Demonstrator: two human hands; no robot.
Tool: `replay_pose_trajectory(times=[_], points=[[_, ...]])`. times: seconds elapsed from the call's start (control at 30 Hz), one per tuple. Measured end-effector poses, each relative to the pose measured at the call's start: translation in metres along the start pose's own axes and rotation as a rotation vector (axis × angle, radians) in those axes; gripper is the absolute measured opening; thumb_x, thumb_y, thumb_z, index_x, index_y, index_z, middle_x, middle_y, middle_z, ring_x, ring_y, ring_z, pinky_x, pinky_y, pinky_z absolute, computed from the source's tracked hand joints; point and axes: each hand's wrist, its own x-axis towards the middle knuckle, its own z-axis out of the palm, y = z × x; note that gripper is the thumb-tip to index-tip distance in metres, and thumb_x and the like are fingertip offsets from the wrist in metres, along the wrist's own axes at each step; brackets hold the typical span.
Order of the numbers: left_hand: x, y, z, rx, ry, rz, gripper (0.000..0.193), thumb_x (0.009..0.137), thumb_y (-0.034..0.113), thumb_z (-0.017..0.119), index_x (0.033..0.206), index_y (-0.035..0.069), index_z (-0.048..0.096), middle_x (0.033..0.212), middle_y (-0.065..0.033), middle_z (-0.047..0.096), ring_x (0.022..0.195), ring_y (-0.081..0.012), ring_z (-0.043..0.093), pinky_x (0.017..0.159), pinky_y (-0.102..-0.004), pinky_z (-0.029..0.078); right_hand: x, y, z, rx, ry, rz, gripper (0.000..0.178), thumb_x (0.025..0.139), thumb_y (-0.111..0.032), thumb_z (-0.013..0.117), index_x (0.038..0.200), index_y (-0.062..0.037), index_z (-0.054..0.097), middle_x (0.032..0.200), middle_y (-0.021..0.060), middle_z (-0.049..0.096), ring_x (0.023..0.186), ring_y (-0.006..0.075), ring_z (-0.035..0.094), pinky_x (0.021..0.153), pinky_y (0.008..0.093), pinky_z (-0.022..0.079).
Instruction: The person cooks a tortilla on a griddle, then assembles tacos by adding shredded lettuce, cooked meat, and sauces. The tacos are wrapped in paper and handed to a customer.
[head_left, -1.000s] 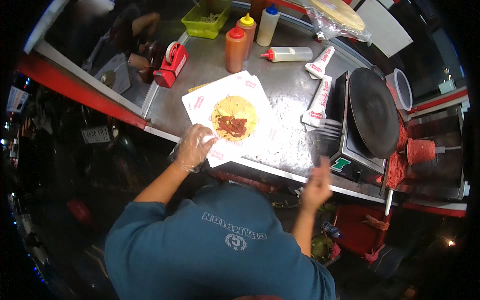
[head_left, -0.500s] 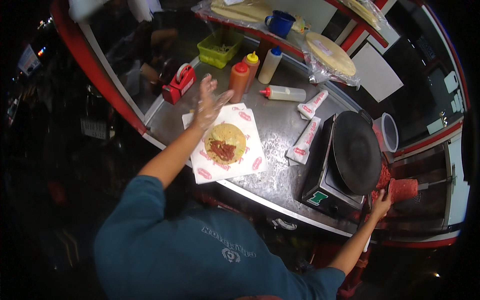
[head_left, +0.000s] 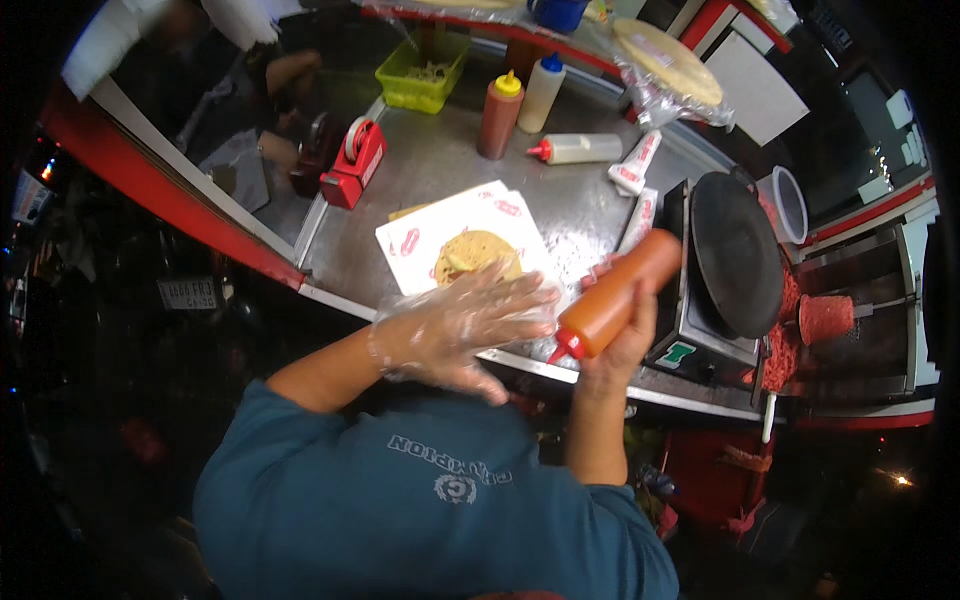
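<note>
The right hand (head_left: 612, 345) is wrapped around an orange squeeze bottle (head_left: 608, 298), nozzle tipped down and to the left, held just off the near edge of the steel counter (head_left: 440, 165). The left hand (head_left: 468, 325), in a clear plastic glove, is spread open with nothing in it, hovering over the near side of the flatbread (head_left: 475, 253) on its white paper sheet (head_left: 420, 245). That bottle looks soft-walled and light, likely slick with a glove nearby; the mid-body grip it has now seems the safest. The flatbread looks floppy and easily torn, best lifted with the paper. Room is tight on the right: the round black griddle (head_left: 738, 252) sits close. Far side, more sauce bottles (head_left: 500, 115) and a red tape dispenser (head_left: 355, 165) crowd the counter.
</note>
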Motion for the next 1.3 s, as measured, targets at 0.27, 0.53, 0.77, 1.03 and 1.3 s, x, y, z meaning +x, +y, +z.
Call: replay_pose_trajectory(times=[0.27,0.53,0.77,1.03,1.3], points=[[-0.140,0.000,0.021,-0.323,-0.138,-0.575,0.065,0.092,0.044,0.075,0.145,0.010,0.058,0.135,-0.0101,0.069,0.131,-0.0312,0.060,0.111,-0.0450,0.045,0.000,0.080,0.040,-0.405,-0.022,-0.216,0.050,0.088,0.000,0.079,0.130,0.0042,0.051,0.116,0.0201,0.070,0.110,0.0320,0.071,0.102,0.0440,0.054],[-0.163,-0.011,0.004,-0.318,0.020,-0.548,0.045,0.094,0.031,0.075,0.130,0.005,0.068,0.122,-0.0130,0.074,0.110,-0.0304,0.071,0.099,-0.0422,0.053,0.034,0.066,0.036,-0.417,0.112,-0.410,0.043,0.088,-0.001,0.081,0.124,0.0081,0.058,0.116,0.0210,0.072,0.106,0.0310,0.073,0.094,0.0403,0.060],[-0.136,-0.025,0.015,-0.247,0.005,-0.529,0.039,0.094,0.026,0.075,0.126,0.005,0.070,0.119,-0.0103,0.074,0.109,-0.0297,0.071,0.099,-0.0417,0.055,0.000,0.095,0.078,-0.326,-0.054,-0.384,0.066,0.085,0.005,0.081,0.138,0.0025,0.042,0.121,0.0202,0.066,0.111,0.0365,0.072,0.105,0.0450,0.054],[-0.135,-0.050,0.064,-0.024,0.009,-0.372,0.034,0.098,0.034,0.069,0.120,0.010,0.073,0.129,-0.0079,0.071,0.124,-0.0307,0.062,0.108,-0.0450,0.047,0.004,0.072,0.068,-0.413,0.048,-0.414,0.046,0.088,0.008,0.076,0.129,0.0065,0.054,0.111,0.0233,0.072,0.108,0.0353,0.073,0.099,0.0456,0.059],[-0.082,-0.054,0.061,-1.856,0.275,-1.043,0.071,0.105,0.061,0.048,0.140,-0.001,0.056,0.138,-0.0214,0.063,0.128,-0.0339,0.063,0.103,-0.0447,0.055,0.004,0.070,0.058,-0.530,0.075,-0.412,0.041,0.093,0.003,0.074,0.128,0.0091,0.054,0.117,0.0213,0.071,0.112,0.0344,0.071,0.103,0.0450,0.057]])
